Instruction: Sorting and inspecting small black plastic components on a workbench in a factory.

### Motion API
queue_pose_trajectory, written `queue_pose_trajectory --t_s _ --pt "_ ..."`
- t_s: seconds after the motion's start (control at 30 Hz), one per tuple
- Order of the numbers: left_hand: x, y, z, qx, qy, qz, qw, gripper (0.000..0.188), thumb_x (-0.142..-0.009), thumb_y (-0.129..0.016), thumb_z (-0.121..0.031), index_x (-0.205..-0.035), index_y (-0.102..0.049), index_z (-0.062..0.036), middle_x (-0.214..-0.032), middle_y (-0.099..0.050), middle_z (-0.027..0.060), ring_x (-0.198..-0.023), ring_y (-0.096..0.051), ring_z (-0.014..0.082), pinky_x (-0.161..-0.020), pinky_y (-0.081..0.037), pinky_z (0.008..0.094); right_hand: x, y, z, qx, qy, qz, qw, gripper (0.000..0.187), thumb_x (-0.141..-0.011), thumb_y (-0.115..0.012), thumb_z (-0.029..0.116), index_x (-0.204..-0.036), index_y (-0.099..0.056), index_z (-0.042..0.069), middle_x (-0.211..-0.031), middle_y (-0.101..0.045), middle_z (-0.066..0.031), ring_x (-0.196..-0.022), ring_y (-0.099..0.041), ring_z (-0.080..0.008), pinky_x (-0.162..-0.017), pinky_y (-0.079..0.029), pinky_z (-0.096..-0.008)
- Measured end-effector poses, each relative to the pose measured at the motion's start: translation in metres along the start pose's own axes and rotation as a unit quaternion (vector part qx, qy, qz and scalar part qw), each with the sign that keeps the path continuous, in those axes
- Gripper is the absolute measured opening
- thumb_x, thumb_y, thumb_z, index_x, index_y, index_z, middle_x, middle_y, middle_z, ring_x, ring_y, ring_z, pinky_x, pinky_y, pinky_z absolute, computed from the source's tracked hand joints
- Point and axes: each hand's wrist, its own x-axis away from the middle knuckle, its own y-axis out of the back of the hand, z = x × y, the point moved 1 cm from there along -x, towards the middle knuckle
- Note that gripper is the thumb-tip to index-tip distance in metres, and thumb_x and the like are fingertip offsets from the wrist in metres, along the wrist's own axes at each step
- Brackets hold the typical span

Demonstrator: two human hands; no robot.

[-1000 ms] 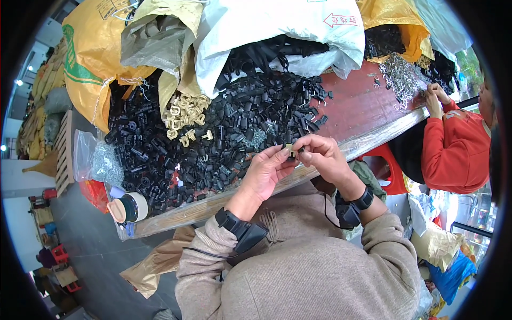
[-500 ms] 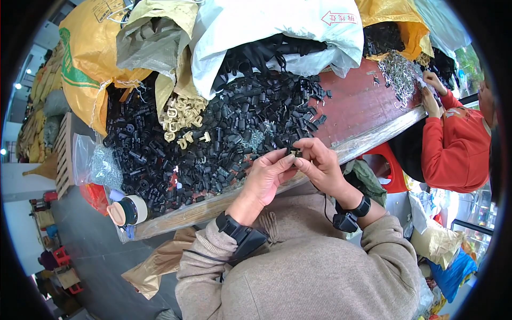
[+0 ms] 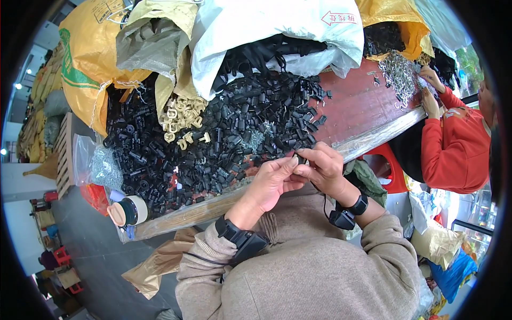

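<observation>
We've got a tiny black plastic clip (image 3: 301, 158) pinched between left hand (image 3: 271, 181) and right hand (image 3: 323, 169) fingertips; looks light, stiff, best gripped by the edges.

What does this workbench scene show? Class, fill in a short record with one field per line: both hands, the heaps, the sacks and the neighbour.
Left hand: left hand pinches a small black part at the table edge
Right hand: right hand meets it on the same part
Main heap: black plastic parts covering the red table
Small heap: beige parts among the black ones
Sacks: white sack, yellow sack
Tape: tape roll at the left end
Neighbour: person in red sleeves by metal pieces
</observation>
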Motion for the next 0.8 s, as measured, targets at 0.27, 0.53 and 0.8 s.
queue_pose_trajectory --t_s 0.27,0.53,0.8 --pt "-0.004 0.009 -0.001 -0.085 0.003 0.007 0.996 0.022 -0.084 -0.052 -0.023 -0.090 -0.056 -0.0020 -0.080 -0.059 0.0047 -0.071 -0.059 0.0126 -0.063 -0.050 0.0230 0.011 0.009 -0.015 0.083 0.008 0.015 0.996 0.037 -0.062 -0.071 0.023 -0.091 -0.055 0.005 -0.059 -0.048 -0.0065 -0.055 -0.048 -0.0232 -0.049 -0.038 -0.0318" --pt "-0.025 0.032 -0.002 -0.198 0.036 -0.013 0.979 0.020 -0.084 -0.052 -0.020 -0.090 -0.057 -0.0012 -0.078 -0.059 0.0047 -0.069 -0.057 0.0103 -0.061 -0.047 0.0210 0.002 0.033 -0.061 0.213 -0.085 0.212 0.950 0.032 -0.064 -0.068 0.023 -0.087 -0.052 0.006 -0.062 -0.051 -0.0100 -0.058 -0.050 -0.0286 -0.051 -0.039 -0.0374" --pt "-0.066 0.019 -0.004 -0.176 -0.021 0.028 0.984 0.018 -0.085 -0.051 -0.020 -0.089 -0.057 -0.0032 -0.081 -0.058 0.0033 -0.076 -0.055 0.0083 -0.070 -0.045 0.0215 -0.022 -0.007 -0.088 0.160 -0.081 0.167 0.970 0.025 -0.067 -0.065 0.016 -0.082 -0.049 0.004 -0.065 -0.053 -0.0115 -0.063 -0.053 -0.0300 -0.054 -0.041 -0.0381"
